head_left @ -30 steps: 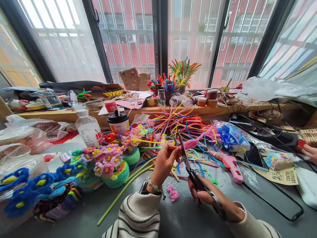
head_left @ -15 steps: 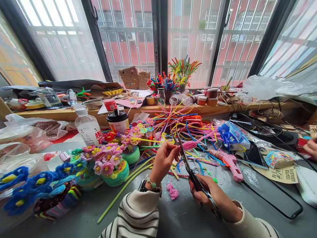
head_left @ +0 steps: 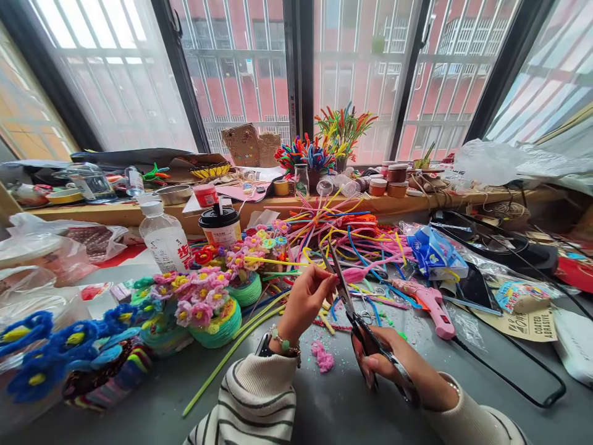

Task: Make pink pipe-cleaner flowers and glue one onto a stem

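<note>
My left hand [head_left: 306, 300] is raised over the grey table with thumb and fingertips pinched together on a small pink piece, mostly hidden by the fingers. My right hand [head_left: 393, 358] grips the black-handled scissors [head_left: 354, 315]; their blades are parted and point up beside my left fingertips. Just behind the blades is a pink fuzzy piece [head_left: 354, 274]. A crumpled pink fuzzy bit [head_left: 322, 356] lies on the table between my wrists. Pipe cleaners [head_left: 324, 228] of many colours are heaped beyond my hands.
Fuzzy flower pots [head_left: 215, 321] and blue flowers [head_left: 74, 340] stand at left, near a bottle [head_left: 162, 235] and lidded cup [head_left: 220, 227]. A pink glue gun [head_left: 438, 309] with a black cord lies at right, by a blue packet [head_left: 433, 250].
The scissors' blades and handles have spread wider in my right hand. My left hand has hardly moved. Another person's hand at the right edge has gone out of view.
</note>
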Demonstrator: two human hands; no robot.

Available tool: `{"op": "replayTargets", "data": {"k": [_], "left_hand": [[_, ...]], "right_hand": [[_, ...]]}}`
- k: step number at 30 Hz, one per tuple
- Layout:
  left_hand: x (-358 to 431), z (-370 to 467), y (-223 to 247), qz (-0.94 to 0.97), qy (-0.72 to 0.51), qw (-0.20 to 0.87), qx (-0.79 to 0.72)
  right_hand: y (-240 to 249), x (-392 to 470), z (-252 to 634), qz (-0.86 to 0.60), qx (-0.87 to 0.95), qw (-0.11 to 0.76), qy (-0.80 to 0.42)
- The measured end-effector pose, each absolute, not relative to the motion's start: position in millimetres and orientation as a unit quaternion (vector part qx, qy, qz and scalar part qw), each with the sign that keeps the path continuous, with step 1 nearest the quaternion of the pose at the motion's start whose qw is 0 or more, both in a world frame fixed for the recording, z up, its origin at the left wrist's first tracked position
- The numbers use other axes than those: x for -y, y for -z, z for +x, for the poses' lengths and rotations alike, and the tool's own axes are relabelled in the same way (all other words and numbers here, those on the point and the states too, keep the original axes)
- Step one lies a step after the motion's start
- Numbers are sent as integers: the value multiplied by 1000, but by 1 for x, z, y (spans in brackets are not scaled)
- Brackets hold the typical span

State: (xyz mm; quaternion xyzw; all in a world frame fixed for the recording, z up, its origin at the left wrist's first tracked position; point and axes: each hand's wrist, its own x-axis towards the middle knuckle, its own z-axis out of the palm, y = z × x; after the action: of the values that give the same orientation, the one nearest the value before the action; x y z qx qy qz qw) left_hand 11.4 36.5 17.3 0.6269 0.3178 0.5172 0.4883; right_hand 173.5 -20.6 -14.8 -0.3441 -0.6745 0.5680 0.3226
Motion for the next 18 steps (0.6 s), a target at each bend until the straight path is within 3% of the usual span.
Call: {"op": "replayTargets", "data": {"k": [9, 18], "left_hand": [[-35, 11, -17, 628, -513, 502, -300], [-34, 14, -19, 620, -523, 499, -305]], "right_hand": [[6, 24, 174, -295, 664, 313, -611], [16, 18, 170, -330, 675, 336, -569]]}}
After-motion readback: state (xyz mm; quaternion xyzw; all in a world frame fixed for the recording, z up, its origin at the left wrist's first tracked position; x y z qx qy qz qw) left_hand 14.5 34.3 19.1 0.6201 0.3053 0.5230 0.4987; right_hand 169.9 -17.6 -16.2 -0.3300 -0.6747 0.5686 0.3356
